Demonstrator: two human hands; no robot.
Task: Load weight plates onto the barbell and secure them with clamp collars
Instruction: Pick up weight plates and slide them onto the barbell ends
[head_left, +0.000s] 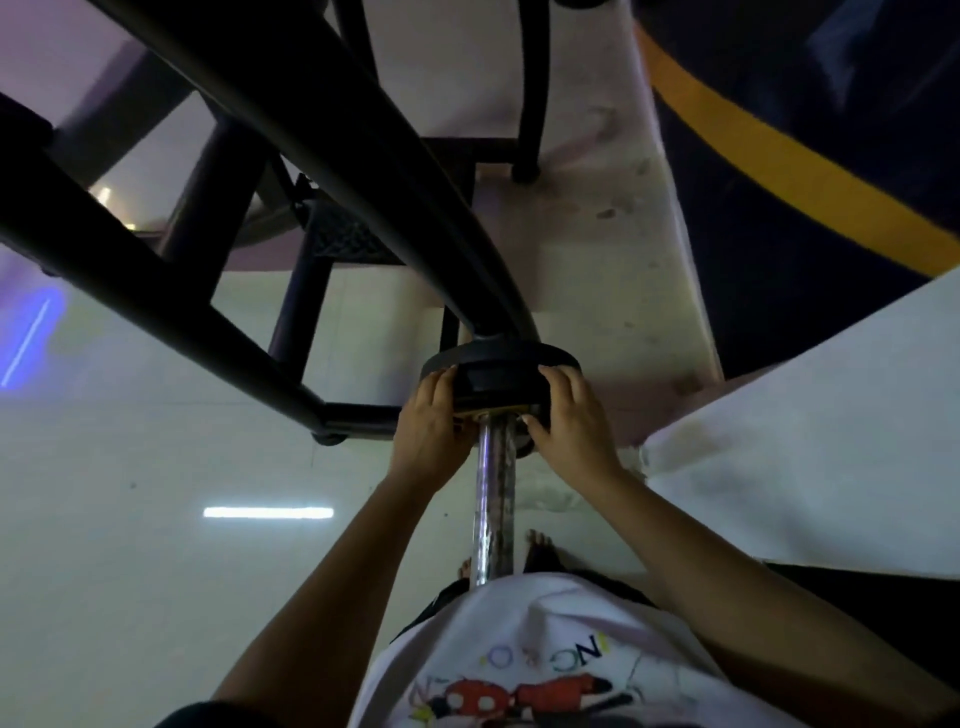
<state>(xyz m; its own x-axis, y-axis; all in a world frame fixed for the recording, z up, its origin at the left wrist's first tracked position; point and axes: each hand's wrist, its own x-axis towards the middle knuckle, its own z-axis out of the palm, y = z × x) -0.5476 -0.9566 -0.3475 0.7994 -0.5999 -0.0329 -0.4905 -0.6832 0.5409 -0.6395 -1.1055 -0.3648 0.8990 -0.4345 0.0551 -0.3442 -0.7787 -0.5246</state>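
A chrome barbell sleeve (493, 499) runs from my waist forward to a black rack. A small black weight plate (496, 387) sits on the sleeve, pushed up against a larger black plate (498, 354) behind it. My left hand (428, 431) grips the small plate's left edge, fingers curled over its rim. My right hand (569, 421) grips its right edge the same way, thumb near the sleeve. No clamp collar is in view.
A black steel rack frame (218, 280) crosses the view from upper left to the plates. White tiled floor (156, 519) lies below, with my bare feet (540, 551) beside the sleeve. A white ledge (831, 441) rises at right; a dark wall with a yellow stripe (779, 156) stands behind.
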